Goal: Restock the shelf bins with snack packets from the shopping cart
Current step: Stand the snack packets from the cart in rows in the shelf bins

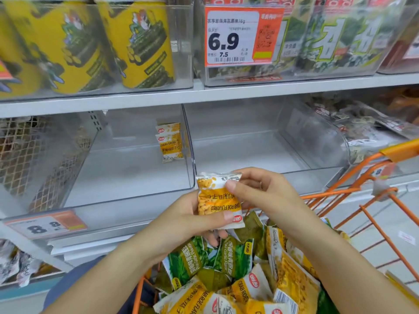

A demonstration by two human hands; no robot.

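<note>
Hands, left (192, 214) and right (256, 191), both pinch a yellow packet (217, 200) held upright just below-right of the near-empty bin (136, 177).

price tag (242, 35) "6.9", held packet (217, 200) "CRAB ROE FLAVORED"

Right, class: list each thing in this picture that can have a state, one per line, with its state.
Left hand: grips the yellow packet from below.
Right hand: pinches the packet's top edge.
Yellow packet: held above the cart, not yet shelved.
Left bin: nearly bare, two yellow packets standing at the back.
Middle bin: nothing visible inside.
Shopping cart: heaped with green and yellow packets.
</note>
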